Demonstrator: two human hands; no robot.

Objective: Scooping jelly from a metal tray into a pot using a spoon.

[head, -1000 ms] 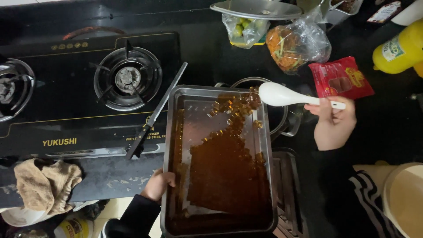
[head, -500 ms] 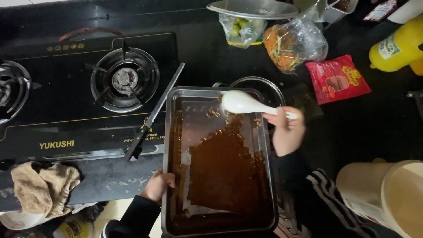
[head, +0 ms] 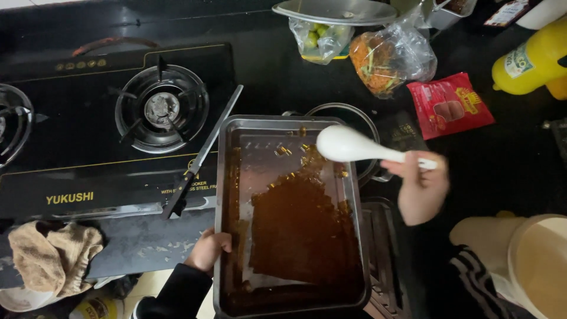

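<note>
Now over the tray (head: 236,195), which juts off the counter's front edge beside the stove (head: 88,118), the white ladle (head: 348,145) has swung in from the right, gripped by the right hand (head: 420,188). Left hand (head: 208,251) clasps the tray's rim; a knife (head: 204,153) crowds its left side.
</note>
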